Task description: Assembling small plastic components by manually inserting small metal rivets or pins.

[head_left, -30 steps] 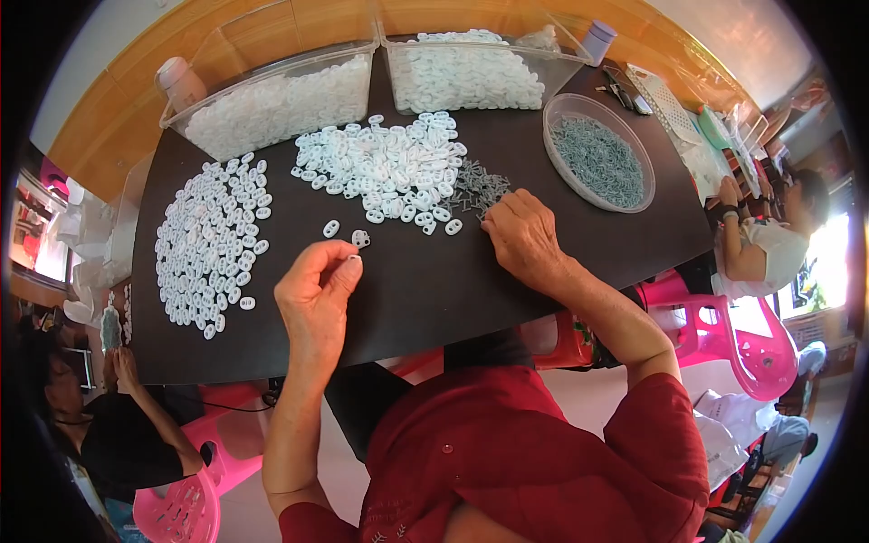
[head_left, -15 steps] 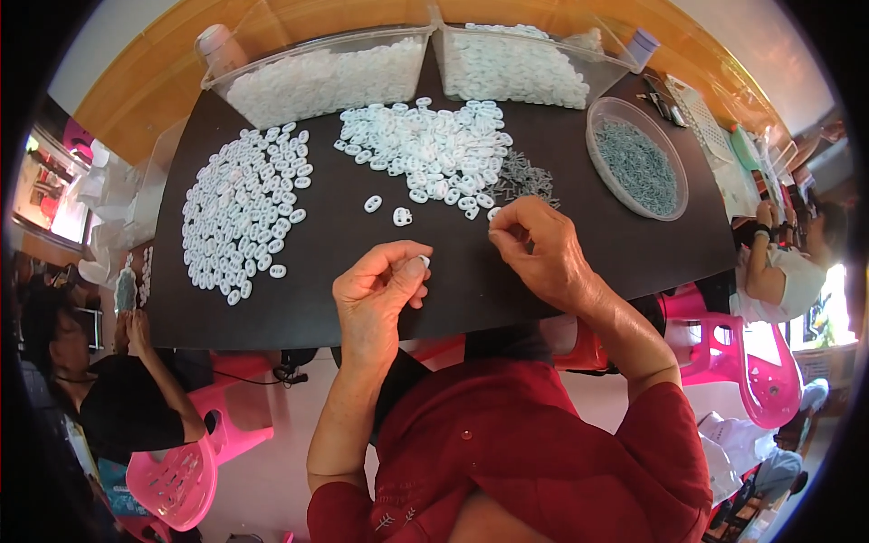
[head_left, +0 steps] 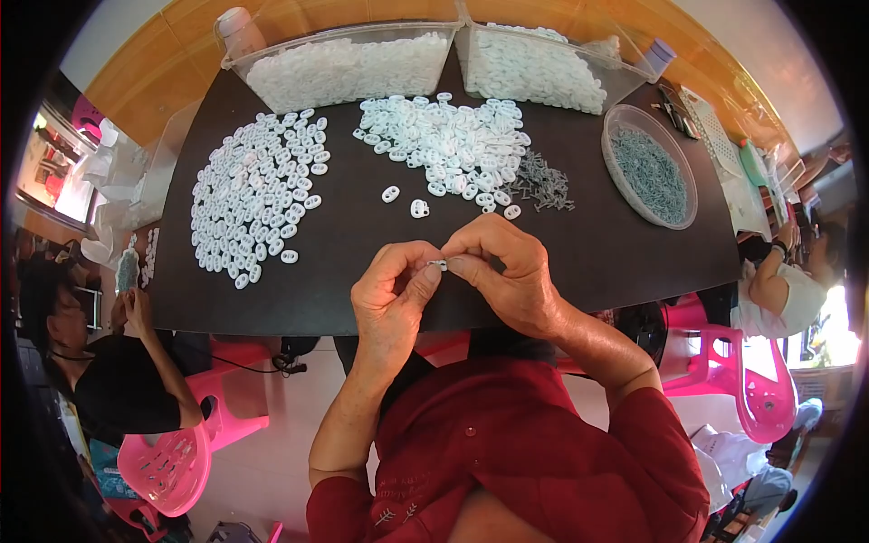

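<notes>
My left hand point(head_left: 396, 288) pinches a small white plastic piece point(head_left: 441, 265) between thumb and fingertips, above the table's near edge. The thumb and forefinger of my right hand point(head_left: 509, 271) close in a pinch at the same piece; what they grip is hidden. Ahead of my hands lie a single white oval two-holed piece point(head_left: 390, 194) and a white piece with a notched outline point(head_left: 419, 208). Beyond them spreads a heap of loose white pieces point(head_left: 444, 136), with a small pile of dark grey pins point(head_left: 546, 185) at its right.
A wide spread of white oval pieces point(head_left: 253, 195) covers the table's left. Two clear boxes point(head_left: 243, 77) of white pieces stand at the back. At right sits a round tub point(head_left: 625, 197) of grey-green pins. People sit at both sides, near pink stools point(head_left: 172, 466).
My right hand has moved left from beside the dark pins to meet my left hand at the white piece. The view has shifted slightly.
</notes>
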Motion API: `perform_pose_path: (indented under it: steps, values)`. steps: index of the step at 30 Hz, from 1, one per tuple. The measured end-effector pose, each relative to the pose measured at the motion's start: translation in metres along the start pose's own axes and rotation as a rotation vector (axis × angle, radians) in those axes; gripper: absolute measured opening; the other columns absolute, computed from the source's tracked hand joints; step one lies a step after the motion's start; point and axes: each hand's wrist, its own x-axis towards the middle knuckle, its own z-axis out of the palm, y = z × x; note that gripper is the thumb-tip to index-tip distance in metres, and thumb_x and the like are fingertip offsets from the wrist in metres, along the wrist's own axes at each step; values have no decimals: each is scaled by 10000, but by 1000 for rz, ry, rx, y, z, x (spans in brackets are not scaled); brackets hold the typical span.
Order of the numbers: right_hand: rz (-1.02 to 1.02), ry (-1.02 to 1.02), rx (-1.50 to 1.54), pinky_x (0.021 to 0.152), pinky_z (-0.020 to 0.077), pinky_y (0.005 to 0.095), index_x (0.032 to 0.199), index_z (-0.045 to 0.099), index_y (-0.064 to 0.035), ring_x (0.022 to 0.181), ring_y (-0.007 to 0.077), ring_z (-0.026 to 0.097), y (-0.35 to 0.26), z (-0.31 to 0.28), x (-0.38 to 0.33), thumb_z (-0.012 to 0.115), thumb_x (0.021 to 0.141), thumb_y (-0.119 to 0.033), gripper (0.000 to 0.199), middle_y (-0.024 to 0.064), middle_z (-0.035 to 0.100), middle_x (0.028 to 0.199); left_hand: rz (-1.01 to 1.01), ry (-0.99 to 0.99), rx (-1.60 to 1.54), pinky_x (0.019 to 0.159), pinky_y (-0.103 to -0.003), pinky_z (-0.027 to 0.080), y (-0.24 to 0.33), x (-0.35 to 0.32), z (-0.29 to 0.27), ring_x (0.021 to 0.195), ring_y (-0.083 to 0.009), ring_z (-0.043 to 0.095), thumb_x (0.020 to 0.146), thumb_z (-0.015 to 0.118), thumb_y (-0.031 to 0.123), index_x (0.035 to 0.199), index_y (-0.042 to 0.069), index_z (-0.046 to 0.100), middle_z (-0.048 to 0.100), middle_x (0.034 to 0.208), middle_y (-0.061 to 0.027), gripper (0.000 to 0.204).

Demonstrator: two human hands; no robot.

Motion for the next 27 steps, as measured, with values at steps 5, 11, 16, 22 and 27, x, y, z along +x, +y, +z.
perform_pose_path:
  steps: [5, 11, 16, 22, 27]
  values:
    - [76, 30, 88, 593, 415, 251, 868, 641, -29, 670, 104, 505, -2, 8, -5, 637, 779, 33, 108, 34, 568, 791, -32, 99, -208, 605, -177, 411, 6, 0, 8, 684, -38, 479, 835, 653, 12, 920, -8, 627, 547, 824, 10, 91]
    - [82, 85, 182, 637, 445, 249, 861, 649, -18, 728, 111, 543, 0, 15, -11, 632, 794, 32, 85, 41, 579, 809, -42, 134, -324, 579, -191, 447, -4, -3, 9, 627, -57, 504, 826, 656, 5, 931, -19, 629, 580, 736, -3, 111]
    - [73, 73, 158, 652, 468, 246, 894, 639, -9, 739, 115, 567, 5, 16, -12, 621, 808, 14, 91, 47, 602, 814, -37, 222, -275, 575, -220, 442, 0, -6, 13, 626, -104, 522, 821, 656, 18, 932, -38, 614, 569, 747, -38, 132]
    - [283, 45, 373, 682, 472, 224, 992, 587, 14, 762, 62, 557, 2, 15, -12, 625, 829, -11, 170, 35, 623, 840, -140, 136, -222, 561, -203, 438, -1, -10, 4, 628, -85, 523, 846, 650, 87, 920, -21, 620, 596, 769, -35, 135]
    - [256, 43, 256, 671, 471, 223, 986, 587, 11, 759, 67, 561, 3, 16, -13, 641, 815, -8, 180, 34, 614, 824, -142, 108, -218, 559, -196, 429, -3, -11, 1, 636, -76, 524, 853, 648, 105, 915, -11, 622, 604, 778, -31, 134]
